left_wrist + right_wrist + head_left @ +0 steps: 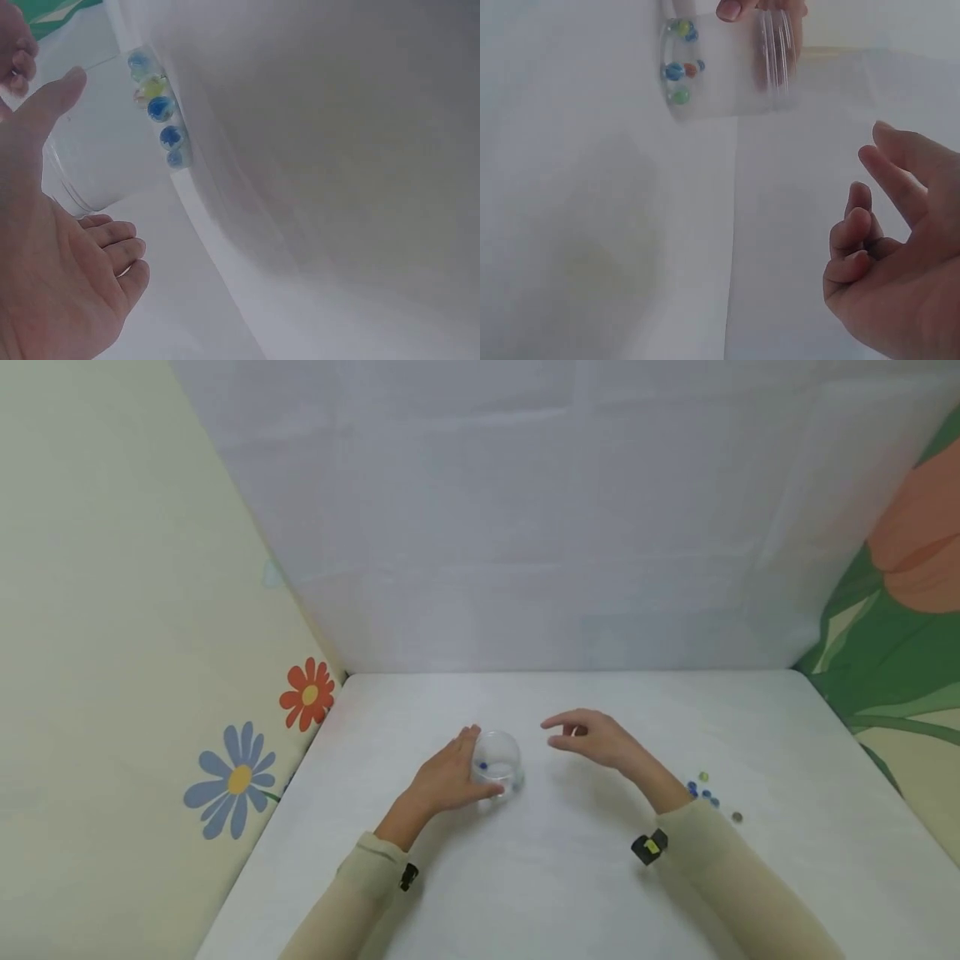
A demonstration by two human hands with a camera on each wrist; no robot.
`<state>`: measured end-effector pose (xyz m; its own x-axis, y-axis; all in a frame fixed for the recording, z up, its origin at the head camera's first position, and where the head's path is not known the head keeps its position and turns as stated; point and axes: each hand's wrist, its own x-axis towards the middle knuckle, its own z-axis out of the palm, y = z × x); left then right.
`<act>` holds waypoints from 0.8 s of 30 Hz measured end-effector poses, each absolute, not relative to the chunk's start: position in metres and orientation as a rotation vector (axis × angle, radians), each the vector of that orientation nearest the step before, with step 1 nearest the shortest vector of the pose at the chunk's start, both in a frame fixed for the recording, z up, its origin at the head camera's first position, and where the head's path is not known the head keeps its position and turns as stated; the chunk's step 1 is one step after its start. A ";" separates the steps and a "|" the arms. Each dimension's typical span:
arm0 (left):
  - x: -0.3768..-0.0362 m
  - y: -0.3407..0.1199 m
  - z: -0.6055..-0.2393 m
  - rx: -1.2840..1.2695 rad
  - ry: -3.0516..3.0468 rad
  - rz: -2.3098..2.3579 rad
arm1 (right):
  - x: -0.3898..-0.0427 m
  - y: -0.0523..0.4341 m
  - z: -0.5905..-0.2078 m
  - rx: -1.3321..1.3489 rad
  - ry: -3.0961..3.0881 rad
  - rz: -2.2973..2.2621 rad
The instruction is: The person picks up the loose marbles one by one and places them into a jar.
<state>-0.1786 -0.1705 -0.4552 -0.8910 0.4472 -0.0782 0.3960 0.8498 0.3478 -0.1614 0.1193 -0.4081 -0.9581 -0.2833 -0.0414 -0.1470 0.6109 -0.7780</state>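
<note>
My left hand wraps the cup at table centre, marbles inside. Right hand, 3 o'clock of cup, loose & empty. Loose marbles further at 3. Risk: knuckle bump tips cup, marbles roll away.

Cup: a clear plastic cup stood on the white table, near the far edge.
Marbles: several small glass marbles, blue, green and orange, lay at the cup's bottom.
Left hand: fingertips curled over the cup's ribbed rim.
Right hand: the right hand hovered apart from the cup toward the near right corner, holding nothing, two fingers stretched out, the others loosely bent.
</note>
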 end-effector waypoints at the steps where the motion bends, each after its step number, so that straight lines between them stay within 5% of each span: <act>1: -0.179 -0.171 -0.455 0.663 2.869 0.487 | -0.160 0.123 -0.408 -0.359 2.672 -1.269; 24: -0.181 -0.175 -0.456 0.701 2.872 0.486 | -0.133 0.183 -0.415 -0.241 2.691 -1.187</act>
<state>-0.1807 -0.1753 -0.4558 -0.8804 0.4699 -0.0636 0.4228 0.8386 0.3435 -0.1327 0.1831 -0.4146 -0.9686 -0.2240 -0.1076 -0.0715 0.6661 -0.7425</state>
